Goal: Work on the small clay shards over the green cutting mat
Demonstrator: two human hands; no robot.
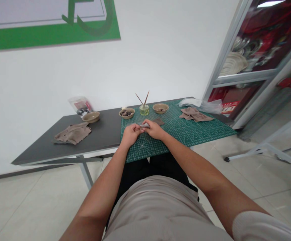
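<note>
Over the green cutting mat (200, 134), my two hands meet with their fingertips close together. My right hand (154, 129) is closed on a small, light grey, cloth-like piece (144, 125). The fingers of my left hand (132, 134) pinch at the left end of the same piece; the fingers hide much of it. Just beyond my right hand a small brown cloth patch (159, 121) lies flat on the mat. Behind my hands stands a glass jar (144, 110) with two thin sticks or brushes leaning out of it.
A bowl of dark pieces (126, 113) and a bowl with a few bits (160, 108) flank the jar. Brown cloths lie left (73, 133) and right (194, 114). Another bowl (91, 116) stands by a plastic bag (81, 106). Clear plastic (203, 104) lies at the back right.
</note>
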